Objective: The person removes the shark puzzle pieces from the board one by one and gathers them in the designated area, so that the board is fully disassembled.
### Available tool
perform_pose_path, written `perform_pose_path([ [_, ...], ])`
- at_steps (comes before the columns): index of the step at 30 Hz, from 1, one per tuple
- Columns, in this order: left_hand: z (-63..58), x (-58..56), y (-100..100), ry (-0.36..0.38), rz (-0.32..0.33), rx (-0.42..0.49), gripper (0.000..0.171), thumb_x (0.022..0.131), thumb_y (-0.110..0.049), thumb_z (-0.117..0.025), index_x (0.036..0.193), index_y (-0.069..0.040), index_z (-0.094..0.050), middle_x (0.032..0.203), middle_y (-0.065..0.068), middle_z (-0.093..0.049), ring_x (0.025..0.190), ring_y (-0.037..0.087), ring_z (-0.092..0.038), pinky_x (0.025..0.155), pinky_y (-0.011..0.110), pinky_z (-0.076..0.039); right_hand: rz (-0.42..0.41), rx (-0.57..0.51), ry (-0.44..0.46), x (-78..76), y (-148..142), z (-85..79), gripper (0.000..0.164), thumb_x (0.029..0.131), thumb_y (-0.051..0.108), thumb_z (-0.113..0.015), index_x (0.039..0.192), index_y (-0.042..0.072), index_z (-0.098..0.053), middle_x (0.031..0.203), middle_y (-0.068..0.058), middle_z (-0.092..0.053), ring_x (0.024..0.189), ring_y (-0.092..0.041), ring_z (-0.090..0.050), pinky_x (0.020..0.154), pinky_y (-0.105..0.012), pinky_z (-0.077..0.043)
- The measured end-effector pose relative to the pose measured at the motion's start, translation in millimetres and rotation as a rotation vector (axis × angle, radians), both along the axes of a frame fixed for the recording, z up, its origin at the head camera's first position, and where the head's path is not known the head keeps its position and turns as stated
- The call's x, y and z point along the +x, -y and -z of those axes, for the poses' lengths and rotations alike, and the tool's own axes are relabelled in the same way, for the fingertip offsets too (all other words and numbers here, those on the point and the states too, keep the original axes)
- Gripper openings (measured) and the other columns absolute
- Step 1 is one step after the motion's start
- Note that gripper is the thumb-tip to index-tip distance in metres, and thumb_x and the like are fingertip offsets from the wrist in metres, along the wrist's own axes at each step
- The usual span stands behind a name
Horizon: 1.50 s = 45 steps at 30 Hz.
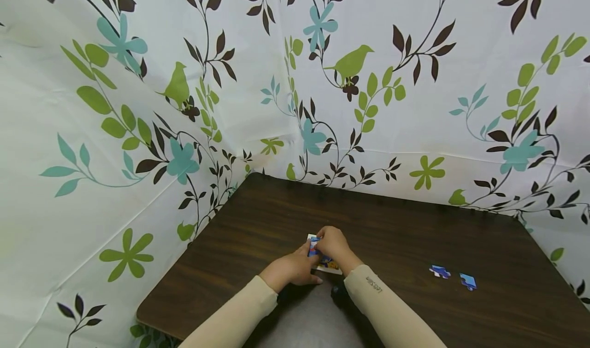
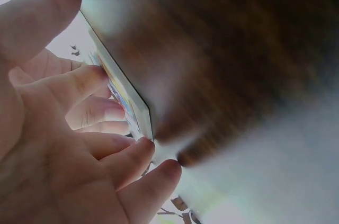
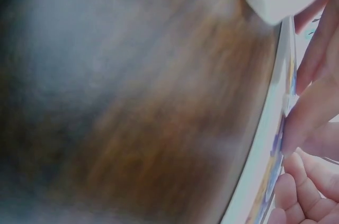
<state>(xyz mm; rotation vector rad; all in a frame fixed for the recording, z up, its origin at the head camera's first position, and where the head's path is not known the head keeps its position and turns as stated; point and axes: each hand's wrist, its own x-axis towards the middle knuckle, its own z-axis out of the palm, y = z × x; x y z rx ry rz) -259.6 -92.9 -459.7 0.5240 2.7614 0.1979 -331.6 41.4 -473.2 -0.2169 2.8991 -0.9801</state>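
Observation:
A small jigsaw puzzle (image 1: 328, 266) in a white-edged tray lies on the brown table, its picture mostly blue with some yellow. My left hand (image 1: 291, 267) lies over its left side, fingers fairly straight, some fingertips (image 2: 100, 74) on the picture and board edge; the thumb touches the table near the front edge. From the right, my right hand (image 1: 333, 243) reaches over the upper part with bent fingers. Its fingertips (image 3: 291, 142) pinch a puzzle piece at the picture surface, mostly covered by the fingers.
Two loose blue puzzle pieces, one white-and-blue (image 1: 440, 271) and one light blue (image 1: 467, 281), lie on the table to the right. A white curtain (image 1: 392, 9) with birds and leaves hangs behind and left of the table (image 1: 392, 225). A dark object (image 1: 339, 294) sits below the right wrist.

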Motion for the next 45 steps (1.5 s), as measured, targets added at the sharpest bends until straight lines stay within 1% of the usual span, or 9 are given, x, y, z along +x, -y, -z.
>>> perform_pose_path([
  [8,-1.0,-0.2,-0.7,0.013,-0.003,0.010,0.072,0.090,-0.054,-0.066,0.153,-0.031,-0.039,0.165,0.020,-0.013,0.150,0.034,-0.026,0.115,0.043,-0.039,0.027,-0.045,0.013,0.2,-1.0,-2.8,0.026,0.075,0.012,-0.082,0.098,0.003,-0.073,0.098,-0.013,-0.073,0.084,-0.025,-0.066,0.080,-0.042,-0.056],
  [13,-1.5,0.9,-0.8,0.025,-0.013,0.010,0.073,0.090,-0.056,-0.065,0.154,-0.034,-0.037,0.166,0.019,-0.011,0.151,0.033,-0.024,0.114,0.044,-0.040,0.061,-0.072,0.053,0.4,-1.2,-2.3,0.027,0.078,0.013,-0.081,0.102,0.004,-0.071,0.102,-0.013,-0.071,0.086,-0.025,-0.066,0.080,-0.043,-0.056],
  [18,-2.6,1.1,-0.7,0.033,-0.018,0.008,0.073,0.090,-0.056,-0.065,0.154,-0.036,-0.036,0.166,0.018,-0.009,0.151,0.032,-0.024,0.113,0.044,-0.041,0.067,-0.074,0.066,-0.6,-1.5,-1.3,0.025,0.078,0.014,-0.082,0.099,0.005,-0.072,0.105,-0.013,-0.071,0.089,-0.025,-0.066,0.081,-0.044,-0.056],
  [24,-3.9,1.5,-1.3,0.023,-0.011,-0.013,0.073,0.090,-0.057,-0.064,0.154,-0.035,-0.036,0.167,0.017,-0.010,0.151,0.033,-0.024,0.112,0.044,-0.042,0.048,-0.098,0.038,-1.0,-2.0,0.2,0.026,0.076,0.011,-0.082,0.096,0.006,-0.068,0.096,-0.011,-0.068,0.083,-0.024,-0.062,0.076,-0.041,-0.054],
  [28,-5.1,1.6,-1.3,0.009,0.015,-0.022,0.073,0.091,-0.056,-0.064,0.154,-0.033,-0.037,0.167,0.013,-0.009,0.151,0.032,-0.024,0.115,0.043,-0.039,0.047,-0.105,0.016,-1.2,-3.0,1.4,0.023,0.077,0.010,-0.080,0.093,0.008,-0.064,0.091,-0.008,-0.066,0.080,-0.023,-0.060,0.072,-0.038,-0.051],
  [31,-5.5,1.3,-1.1,-0.013,0.048,-0.045,0.072,0.091,-0.057,-0.063,0.154,-0.030,-0.038,0.168,0.007,-0.009,0.152,0.031,-0.023,0.116,0.042,-0.038,0.045,-0.120,0.021,-1.0,-3.7,1.6,0.018,0.079,0.010,-0.075,0.093,0.008,-0.063,0.089,-0.007,-0.065,0.079,-0.022,-0.059,0.070,-0.037,-0.051],
  [38,-1.7,0.1,-1.5,-0.058,0.096,-0.114,0.072,0.093,-0.058,-0.058,0.155,-0.029,-0.035,0.169,-0.004,-0.007,0.151,0.029,-0.025,0.113,0.044,-0.041,0.042,-0.181,0.019,-1.7,-7.3,2.3,0.017,0.079,0.004,-0.070,0.094,0.007,-0.064,0.084,-0.007,-0.062,0.075,-0.021,-0.059,0.066,-0.033,-0.048],
  [41,-0.3,0.1,-1.5,-0.063,0.094,-0.112,0.071,0.093,-0.058,-0.059,0.154,-0.029,-0.037,0.168,-0.005,-0.011,0.151,0.029,-0.026,0.113,0.046,-0.040,0.058,-0.221,0.010,-2.4,-10.8,1.5,0.017,0.080,0.002,-0.070,0.095,0.005,-0.064,0.086,-0.008,-0.063,0.077,-0.021,-0.059,0.066,-0.032,-0.048],
  [45,0.3,1.7,-1.1,-0.066,0.081,-0.097,0.070,0.093,-0.057,-0.060,0.153,-0.030,-0.038,0.166,-0.005,-0.021,0.151,0.029,-0.026,0.115,0.047,-0.038,0.085,-0.248,-0.017,-4.8,-20.3,-1.0,0.017,0.083,0.002,-0.070,0.099,0.003,-0.064,0.091,-0.011,-0.065,0.082,-0.023,-0.061,0.070,-0.034,-0.050],
])
